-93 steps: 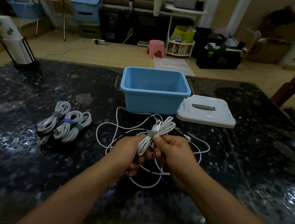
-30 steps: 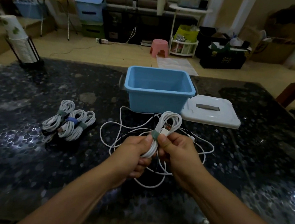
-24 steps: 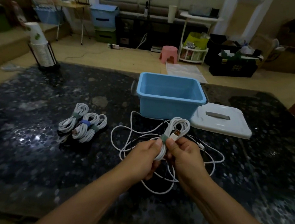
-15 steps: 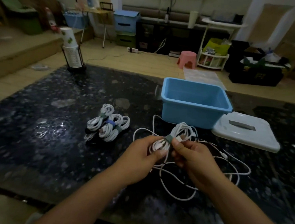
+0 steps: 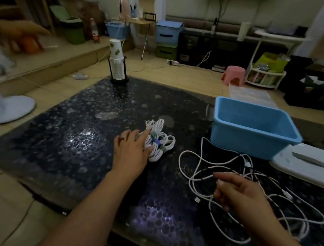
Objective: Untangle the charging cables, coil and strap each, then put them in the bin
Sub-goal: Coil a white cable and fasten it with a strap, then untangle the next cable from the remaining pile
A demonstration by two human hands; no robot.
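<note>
On the dark speckled table lies a pile of coiled white cables bound with green and blue straps. My left hand reaches to the pile's left side and holds a strapped white coil between thumb and fingers, pressed against the others; the hand hides most of that coil. A loose tangle of white and black cables spreads in front of the blue bin, which looks empty. My right hand hovers over the tangle with loosely curled fingers, holding nothing.
The bin's white lid lies right of the bin. A stack of paper cups in a black holder stands at the table's far left corner. A fan base sits on the floor to the left. Another person's hand shows at far left.
My left hand carried the strapped coil left to the pile of finished coils. My right hand let go of it and now hangs over the tangle. The view swung left.
</note>
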